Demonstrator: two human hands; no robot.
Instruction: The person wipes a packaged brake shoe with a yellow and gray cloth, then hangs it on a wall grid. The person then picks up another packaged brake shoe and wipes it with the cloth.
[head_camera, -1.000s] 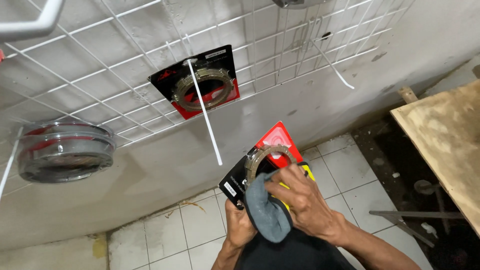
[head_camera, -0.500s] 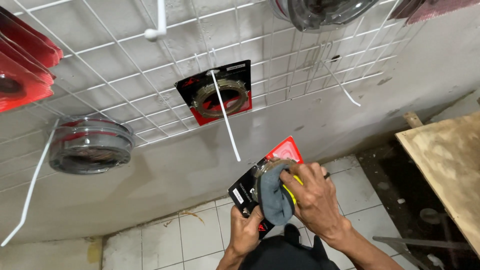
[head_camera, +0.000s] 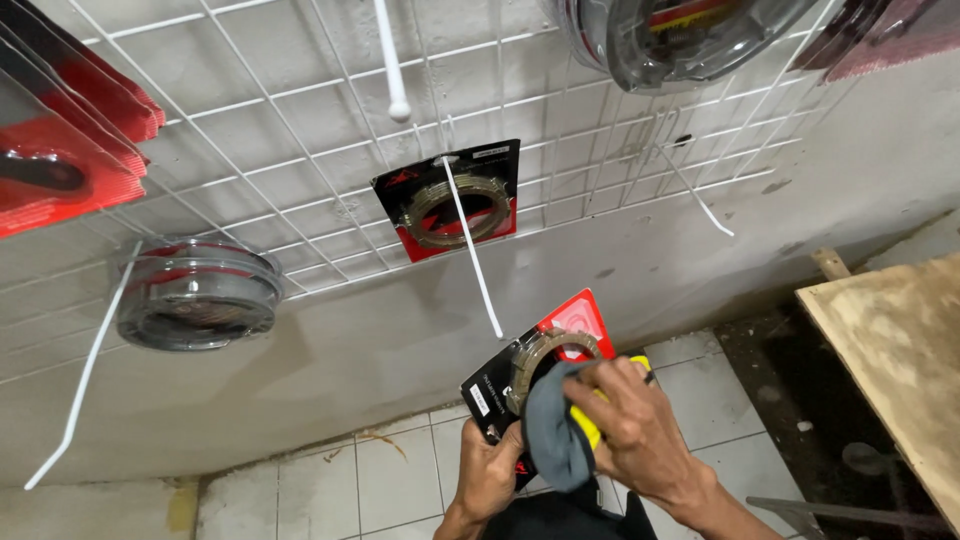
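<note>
My left hand (head_camera: 492, 468) grips the lower edge of a flat red and black package (head_camera: 540, 362) that shows a brown ring-shaped disc. My right hand (head_camera: 635, 425) presses a grey cloth (head_camera: 553, 440) with a yellow part against the package's front. Both are held up in front of a grey wall, just below the tip of a long white peg hook (head_camera: 472, 250). A second package of the same kind (head_camera: 452, 200) hangs on that hook on the white wire grid (head_camera: 280, 150).
A round clear pack (head_camera: 195, 295) hangs at the left on another white hook. Red flat packs (head_camera: 60, 140) hang at the upper left and a clear round pack (head_camera: 680, 35) at the top. A plywood board (head_camera: 895, 350) stands at the right over the white tiled floor (head_camera: 400, 470).
The view has tilted, so the grid and hanging packs sit lower in the frame. My hands still hold the package, and the cloth has shifted slightly over its front.
</note>
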